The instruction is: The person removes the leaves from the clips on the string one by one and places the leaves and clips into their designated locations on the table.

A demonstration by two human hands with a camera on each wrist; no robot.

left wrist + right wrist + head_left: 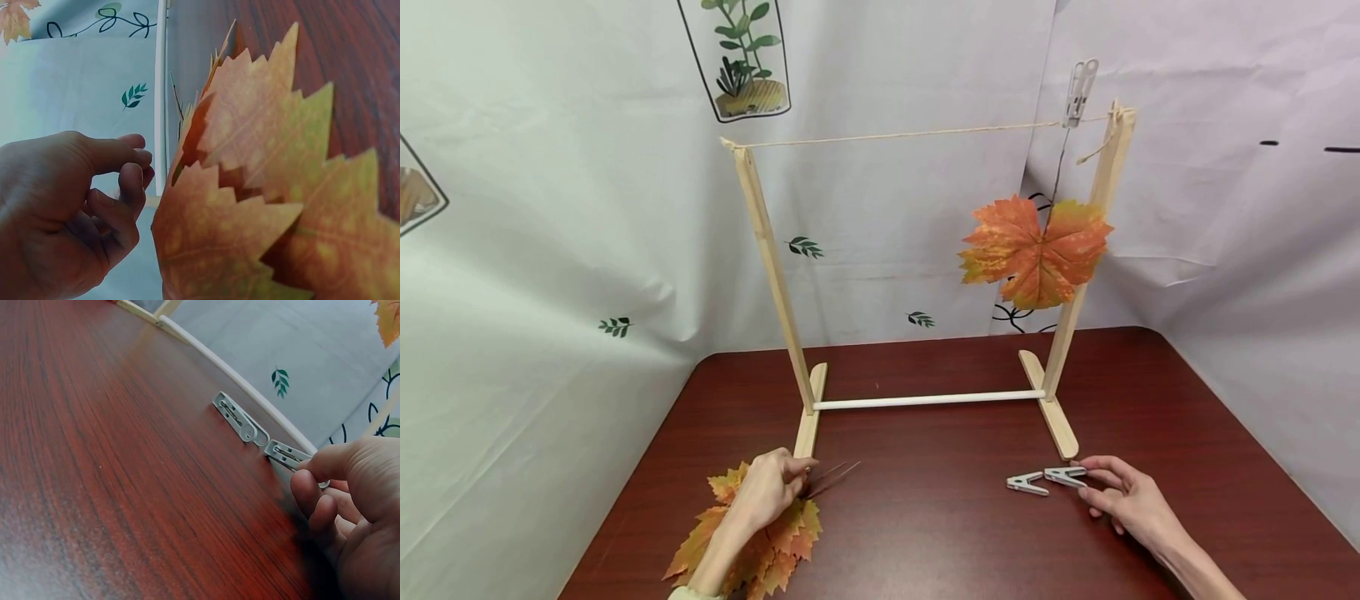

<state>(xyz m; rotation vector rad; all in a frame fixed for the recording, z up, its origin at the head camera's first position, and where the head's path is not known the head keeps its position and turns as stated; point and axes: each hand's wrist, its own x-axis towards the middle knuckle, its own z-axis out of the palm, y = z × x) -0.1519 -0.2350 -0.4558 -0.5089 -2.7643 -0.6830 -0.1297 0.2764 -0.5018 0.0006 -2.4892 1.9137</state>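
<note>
My left hand (769, 492) is over a pile of orange and yellow artificial maple leaves (778, 546) at the front left, its fingers bent near the thin stems. In the left wrist view the fingertips (142, 161) are close together beside the leaves (250, 125); whether a stem is between them cannot be made out. At the front right my right hand (1131, 500) pinches one end of a grey clothespin (1064, 476) between thumb and finger. Touching or nearly touching it, a second clothespin (1027, 483) lies on the table.
Behind the hands stands a wooden frame (775, 275) with a white bottom rod (925, 401) and a string (895, 135) across its top. A light clothespin (1080, 92) on the string holds a maple leaf (1037, 250) by its stem. Fabric hangs around the dark red table (925, 533).
</note>
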